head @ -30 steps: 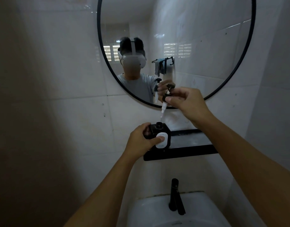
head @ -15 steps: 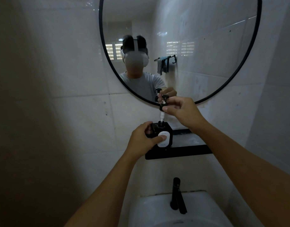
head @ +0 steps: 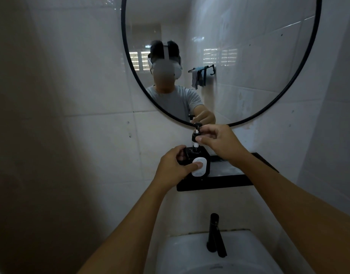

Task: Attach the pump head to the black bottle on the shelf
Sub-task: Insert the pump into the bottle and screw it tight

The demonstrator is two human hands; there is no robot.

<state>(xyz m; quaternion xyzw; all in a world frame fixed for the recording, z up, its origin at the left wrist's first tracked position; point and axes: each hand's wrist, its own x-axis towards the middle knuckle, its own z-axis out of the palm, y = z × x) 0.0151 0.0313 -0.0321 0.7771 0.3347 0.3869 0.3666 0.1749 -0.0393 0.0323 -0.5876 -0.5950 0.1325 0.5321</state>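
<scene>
A square black bottle with a white oval label stands at the left end of the black shelf. My left hand grips the bottle from the left, thumb pressed on the label. My right hand pinches the black pump head by its collar, directly above the bottle's neck. The pump's white tube goes down into the neck; a short white stretch still shows between the collar and the bottle top.
A round black-framed mirror hangs just above the pump and reflects the person and a towel rack. Below the shelf are a black faucet and a white basin. White tiled walls close in on both sides.
My right hand has lowered the pump head, so its tube has slid down into the bottle's neck. The left hand has kept its hold on the bottle.
</scene>
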